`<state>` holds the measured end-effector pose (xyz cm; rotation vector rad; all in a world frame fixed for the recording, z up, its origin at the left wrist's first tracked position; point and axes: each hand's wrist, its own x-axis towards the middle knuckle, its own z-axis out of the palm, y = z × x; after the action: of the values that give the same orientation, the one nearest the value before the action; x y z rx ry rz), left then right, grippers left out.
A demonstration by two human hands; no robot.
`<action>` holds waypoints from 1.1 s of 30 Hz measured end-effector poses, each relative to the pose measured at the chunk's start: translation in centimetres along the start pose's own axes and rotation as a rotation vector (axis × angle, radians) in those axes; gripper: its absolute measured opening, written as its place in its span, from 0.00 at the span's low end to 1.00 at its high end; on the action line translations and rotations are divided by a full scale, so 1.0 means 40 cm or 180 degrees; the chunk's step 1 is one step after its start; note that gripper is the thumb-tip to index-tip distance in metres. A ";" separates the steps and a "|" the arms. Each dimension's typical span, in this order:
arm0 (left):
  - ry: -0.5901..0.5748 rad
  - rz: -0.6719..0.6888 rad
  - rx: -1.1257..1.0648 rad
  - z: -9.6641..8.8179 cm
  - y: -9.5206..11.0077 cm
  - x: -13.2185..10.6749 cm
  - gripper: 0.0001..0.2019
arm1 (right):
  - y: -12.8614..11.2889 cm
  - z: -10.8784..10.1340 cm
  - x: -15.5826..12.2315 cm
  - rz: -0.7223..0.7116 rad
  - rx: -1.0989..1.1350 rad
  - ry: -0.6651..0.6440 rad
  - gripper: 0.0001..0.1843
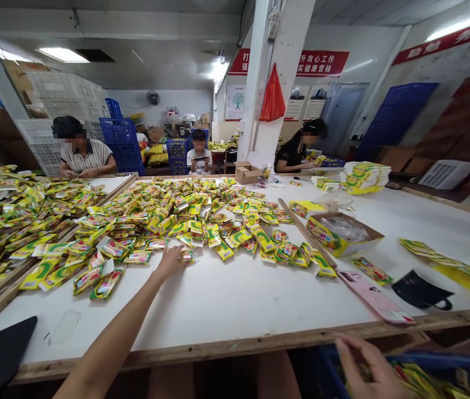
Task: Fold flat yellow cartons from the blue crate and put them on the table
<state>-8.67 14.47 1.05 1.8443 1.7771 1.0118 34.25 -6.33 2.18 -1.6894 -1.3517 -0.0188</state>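
My left hand (170, 261) reaches to the near edge of a pile of small yellow-and-green packets (160, 216) on the white table. Its fingers are closed at one small packet (186, 256), which shows only in part beyond the fingertips. My right hand (365, 366) is low at the right, over a blue crate (326, 366) that holds more yellow packets (425, 379). The right fingers and thumb are apart, and no item shows between them. Most packets in the pile are small printed boxes with white flaps, several of them flaps up.
A wooden strip (301, 227) divides the table. Beyond it lie an open box of clear plastic bags (345, 233), a pink phone (373, 296), a black cup-shaped item (421, 289) and flat cartons (450, 263). A black tablet-like object (2, 354) is at left. Three people sit behind.
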 end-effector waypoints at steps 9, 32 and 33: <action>-0.0231 -0.0148 -0.2034 0.157 0.161 -0.305 0.27 | -0.284 0.347 -0.086 0.0398 0.2362 -0.1382 0.16; -0.0299 -0.0032 -0.2577 0.131 0.163 -0.353 0.10 | -0.303 0.396 -0.041 -0.0367 0.2402 -0.2026 0.07; -0.0298 -0.0025 -0.2467 0.128 0.165 -0.357 0.10 | -0.306 0.389 -0.045 -0.0456 0.2382 -0.2044 0.07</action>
<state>0.46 0.82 -0.96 1.3534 1.0924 1.3356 16.25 1.93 0.37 -0.9751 -1.6501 0.9018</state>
